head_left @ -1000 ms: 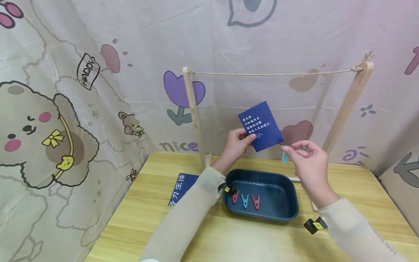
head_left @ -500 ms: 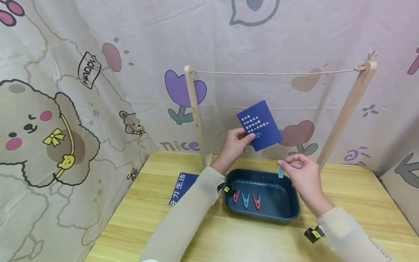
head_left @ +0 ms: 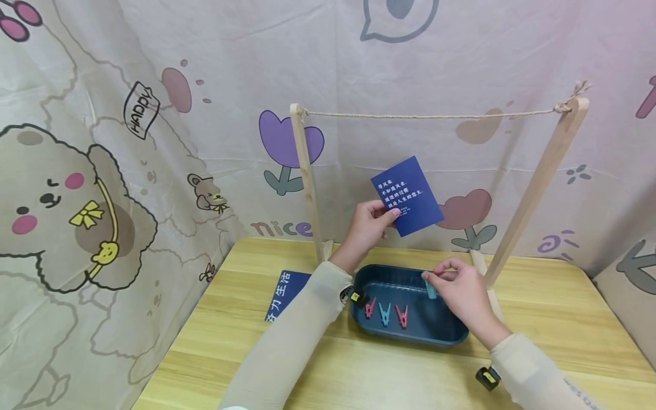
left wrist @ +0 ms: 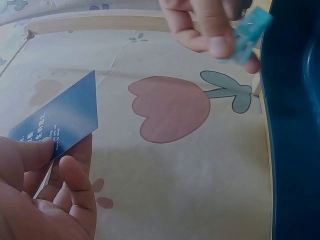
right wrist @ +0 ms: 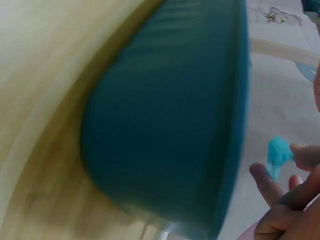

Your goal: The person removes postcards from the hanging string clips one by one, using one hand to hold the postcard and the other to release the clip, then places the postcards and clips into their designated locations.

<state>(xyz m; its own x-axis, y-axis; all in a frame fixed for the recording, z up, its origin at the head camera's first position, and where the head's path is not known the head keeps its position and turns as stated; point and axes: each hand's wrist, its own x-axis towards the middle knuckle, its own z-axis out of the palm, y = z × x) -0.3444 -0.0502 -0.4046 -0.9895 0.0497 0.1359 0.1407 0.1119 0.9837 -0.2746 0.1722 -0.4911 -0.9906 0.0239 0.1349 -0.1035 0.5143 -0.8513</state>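
Observation:
My left hand [head_left: 368,226] pinches a dark blue card [head_left: 412,196] with white printed lines, thumb on its front, raised above the table and tilted. In the left wrist view the card [left wrist: 75,112] sits between thumb and fingers. A light blue clothespin [head_left: 431,290] is pinched between the thumb and finger of my right hand [head_left: 461,290], over the right part of a dark blue tray [head_left: 441,336]. The right wrist view has the clothespin [right wrist: 277,152] at the fingertips. Inside the tray lie a red clothespin [head_left: 370,308], a blue clothespin [head_left: 385,315] and another red clothespin [head_left: 402,316].
A twine line [head_left: 430,117] runs between a left wooden post [head_left: 304,171] and a right wooden post [head_left: 538,188] behind the tray. Another blue card [head_left: 287,290] lies on the wooden table [head_left: 220,319], partly hidden by the left sleeve. A printed cloth [head_left: 230,68] hangs behind.
My right hand has moved down and left with the blue clothespin, from beside the card to over the tray. The left hand and its card have stayed nearly still.

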